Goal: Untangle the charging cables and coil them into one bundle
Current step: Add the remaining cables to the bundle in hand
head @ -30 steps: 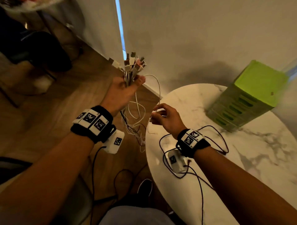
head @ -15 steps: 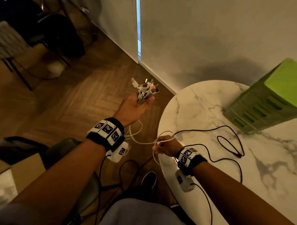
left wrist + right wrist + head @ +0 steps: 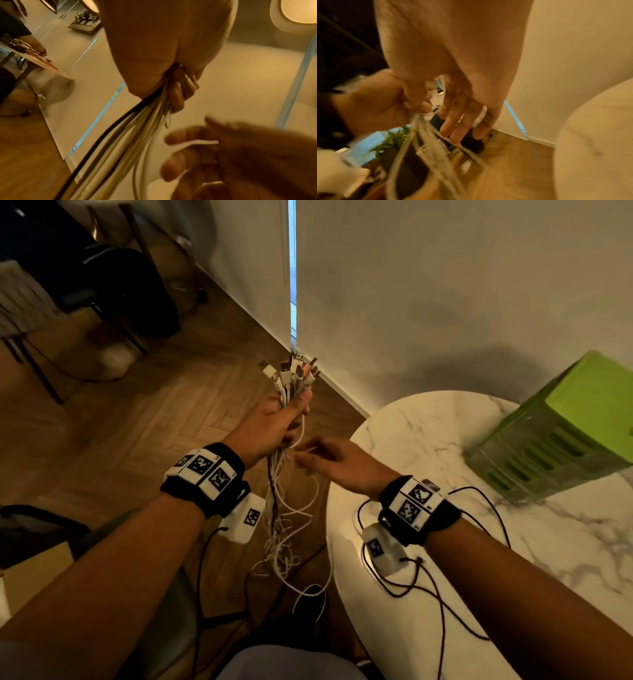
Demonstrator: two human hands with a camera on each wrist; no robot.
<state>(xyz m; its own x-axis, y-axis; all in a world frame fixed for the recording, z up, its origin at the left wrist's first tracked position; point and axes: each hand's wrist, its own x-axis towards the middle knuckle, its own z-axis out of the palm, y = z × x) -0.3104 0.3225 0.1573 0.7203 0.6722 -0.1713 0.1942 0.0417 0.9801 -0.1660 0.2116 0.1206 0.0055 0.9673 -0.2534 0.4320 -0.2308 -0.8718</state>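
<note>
The cables (image 3: 289, 405) are gripped by the left hand (image 3: 270, 426) beside the table (image 3: 428, 440) — plugs up. One strand is pinched by the right hand (image 3: 329, 462) — a hard pull could tighten the hanging tangle.

Both bare forearms wear black wristbands (image 3: 205, 477) with white black-patterned marker tiles, white camera boxes (image 3: 244, 518) and thin black leads.
</note>
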